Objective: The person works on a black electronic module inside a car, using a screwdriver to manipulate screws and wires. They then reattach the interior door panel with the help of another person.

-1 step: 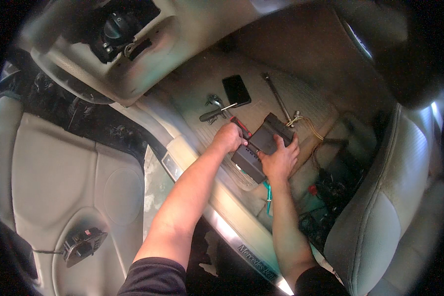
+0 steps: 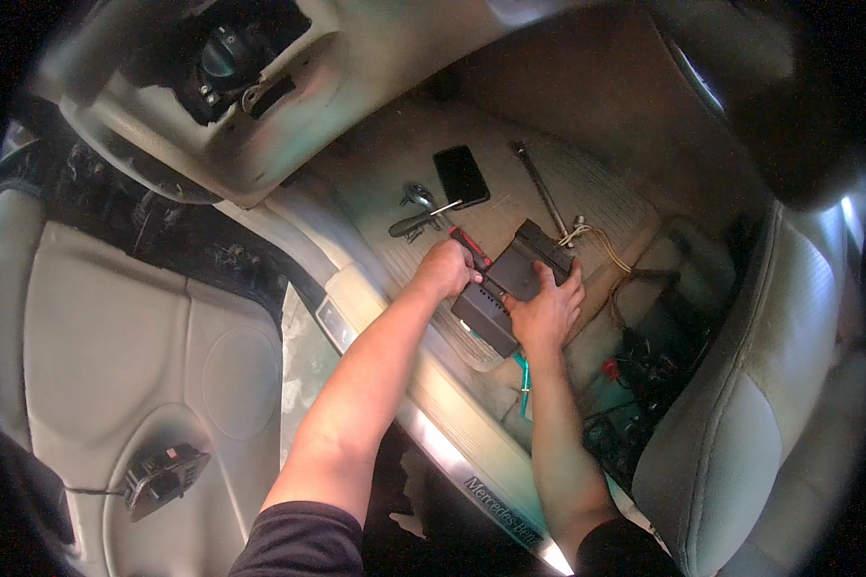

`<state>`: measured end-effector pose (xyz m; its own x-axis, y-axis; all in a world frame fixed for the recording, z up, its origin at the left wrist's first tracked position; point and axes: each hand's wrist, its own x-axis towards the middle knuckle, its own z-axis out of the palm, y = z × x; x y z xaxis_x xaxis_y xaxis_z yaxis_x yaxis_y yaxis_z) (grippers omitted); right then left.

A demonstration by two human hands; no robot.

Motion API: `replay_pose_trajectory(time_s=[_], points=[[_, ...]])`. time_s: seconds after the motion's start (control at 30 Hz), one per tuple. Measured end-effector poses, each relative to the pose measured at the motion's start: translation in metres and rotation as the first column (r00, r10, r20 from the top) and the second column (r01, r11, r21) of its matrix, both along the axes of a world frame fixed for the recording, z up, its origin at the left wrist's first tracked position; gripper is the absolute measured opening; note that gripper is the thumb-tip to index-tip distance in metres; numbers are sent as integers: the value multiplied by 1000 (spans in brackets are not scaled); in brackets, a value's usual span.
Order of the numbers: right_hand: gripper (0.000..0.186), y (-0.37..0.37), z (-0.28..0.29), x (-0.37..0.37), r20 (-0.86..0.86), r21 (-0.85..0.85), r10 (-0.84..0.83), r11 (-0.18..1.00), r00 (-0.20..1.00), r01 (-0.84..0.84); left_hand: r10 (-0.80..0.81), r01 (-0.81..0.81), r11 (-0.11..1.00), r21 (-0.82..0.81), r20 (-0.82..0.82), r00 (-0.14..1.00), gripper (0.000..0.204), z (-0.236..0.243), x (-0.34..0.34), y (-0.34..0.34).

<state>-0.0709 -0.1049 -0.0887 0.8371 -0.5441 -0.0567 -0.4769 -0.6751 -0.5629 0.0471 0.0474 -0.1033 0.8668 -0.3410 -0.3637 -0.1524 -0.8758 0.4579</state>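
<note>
A black plastic box (image 2: 520,267) lies on the ribbed floor mat (image 2: 587,188). My left hand (image 2: 450,269) grips its left edge with fingers curled, beside a red and black handled tool (image 2: 467,245). My right hand (image 2: 553,308) grips the box from the right, fingers over the top and right end. Teal pieces (image 2: 524,383) stick out below the box. Beyond it lie a black-handled screwdriver (image 2: 414,222), a metal tool (image 2: 420,197), a black phone-like rectangle (image 2: 460,175) and a long metal bar (image 2: 544,188) near pale wires (image 2: 601,248).
An open car door (image 2: 115,337) with a detached switch module (image 2: 164,478) is at the left. The dashboard edge (image 2: 289,125) overhangs at top left, a door sill (image 2: 356,317) crosses below, and a seat (image 2: 751,413) stands at right beside dark wiring (image 2: 645,375).
</note>
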Motion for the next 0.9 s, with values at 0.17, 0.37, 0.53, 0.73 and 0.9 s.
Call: replay_pose_trajectory(time_s=[0.17, 0.37, 0.53, 0.73, 0.9], points=[[72, 1, -1, 1, 14, 12, -20, 1000, 1000, 20, -133, 140, 982, -125, 64, 989, 18, -13, -4, 18], [72, 2, 5, 1, 6, 29, -20, 999, 1000, 20, -205, 210, 971, -113, 56, 977, 22, -11, -2, 26], [73, 0, 0, 0, 9, 30, -10, 999, 1000, 9, -211, 230, 958, -169, 123, 970, 27, -17, -5, 28], [72, -1, -1, 1, 13, 33, -18, 999, 1000, 17, -360, 368, 927, -73, 106, 927, 26, -4, -7, 23], [72, -1, 2, 0, 0, 63, 0, 998, 1000, 0, -166, 166, 986, 6, 107, 980, 20, 8, -13, 28]])
